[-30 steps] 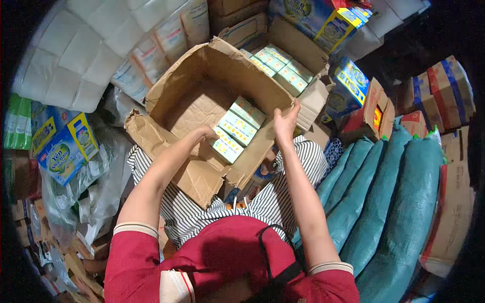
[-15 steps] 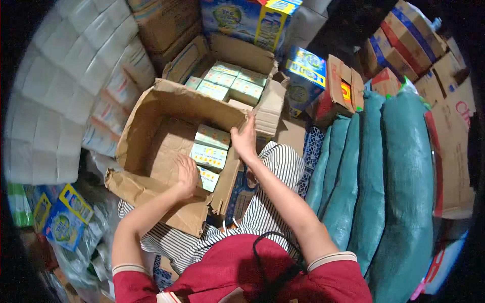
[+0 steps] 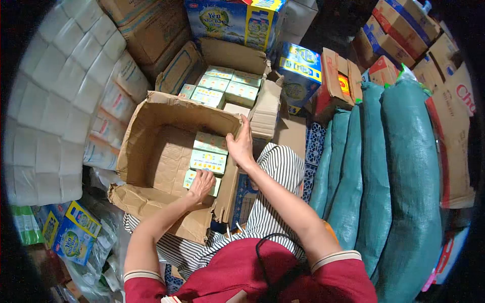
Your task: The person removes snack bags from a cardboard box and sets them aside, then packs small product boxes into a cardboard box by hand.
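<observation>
A cardboard carton stands open and tilted by my lap, with three small pale-green boxes in a row along its right side. My left hand is inside it, fingers bent over the nearest small box and covering part of its top. My right hand grips the carton's upper right edge, thumb on the inner side. Just beyond, a second open carton contains several more of the same pale-green boxes.
White plastic-wrapped packs are stacked on the left. Long green sacks lean at the right. Blue printed cartons and brown cartons stand behind. Another blue box lies at lower left among clear plastic.
My left hand has shifted right, from beside the small boxes onto the nearest one, which now sits straighter in the row. My right hand still holds the carton's edge.
</observation>
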{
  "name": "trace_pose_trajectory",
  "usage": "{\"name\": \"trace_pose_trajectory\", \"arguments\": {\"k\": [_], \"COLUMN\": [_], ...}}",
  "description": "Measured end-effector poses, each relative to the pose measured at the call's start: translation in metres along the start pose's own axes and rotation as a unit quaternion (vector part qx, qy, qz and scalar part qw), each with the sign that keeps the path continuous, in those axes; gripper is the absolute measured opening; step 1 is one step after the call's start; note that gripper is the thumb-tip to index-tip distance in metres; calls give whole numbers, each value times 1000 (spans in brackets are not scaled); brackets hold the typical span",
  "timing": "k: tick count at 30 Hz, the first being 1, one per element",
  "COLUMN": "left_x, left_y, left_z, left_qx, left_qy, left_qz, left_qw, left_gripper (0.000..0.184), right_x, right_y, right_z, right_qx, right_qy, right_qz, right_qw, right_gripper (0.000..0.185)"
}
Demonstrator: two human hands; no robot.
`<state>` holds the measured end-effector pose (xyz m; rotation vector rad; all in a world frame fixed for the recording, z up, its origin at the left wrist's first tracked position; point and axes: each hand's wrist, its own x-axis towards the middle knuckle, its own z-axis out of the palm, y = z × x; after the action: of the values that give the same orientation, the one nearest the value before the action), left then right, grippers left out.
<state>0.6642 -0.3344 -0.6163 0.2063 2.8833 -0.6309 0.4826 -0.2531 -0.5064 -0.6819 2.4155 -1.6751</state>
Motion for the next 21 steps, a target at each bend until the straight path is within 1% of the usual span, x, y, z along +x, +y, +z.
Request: {"name": "trace_pose_trajectory", "arguments": {"k": [1,4,5,7,10,13,17,18,20,21], "left_x": [1,2,2,1,2,4,9,12,16,19], "left_y": [-2,-3,-4,-8,-9,-19,-31,-33,-34,-37], "left_z": [-3,-9,-12,-20,-21,-34,-41,-37,-31,-34], "left_qx": [0,-7,-7,-7,-127,-184,-170,-174,-185,-190], "left_qy": [-4,18,25,38,-9,-1,99,-35,-50,-57], "left_qz": [8,-15,-9,2,-10,34,-10,4,12,17], "left_qw": [1000,1000,1000,999,992,982,980,984,981,980], "left_gripper": [26,25,25,25,31,42,55,65,69,70], "right_x": [0,-1,-1,0,-1,0,0,-1,0,4], "right_y": [-1,-3,-5,-1,0,1,3,4,7,6], "right_z": [-1,-3,-3,-1,-3,-5,-3,-3,-5,-9], "right_qx": [2,17,25,14,13,19,5,12,24,4], "right_qy": [-2,-9,-14,-9,-14,-17,-21,-25,-30,-45], "right_qz": [4,27,36,21,16,10,-6,-7,-10,-3], "right_qw": [1000,999,999,1000,1000,1000,1000,1000,999,999], "right_gripper": [64,63,63,62,62,62,63,62,61,59]}}
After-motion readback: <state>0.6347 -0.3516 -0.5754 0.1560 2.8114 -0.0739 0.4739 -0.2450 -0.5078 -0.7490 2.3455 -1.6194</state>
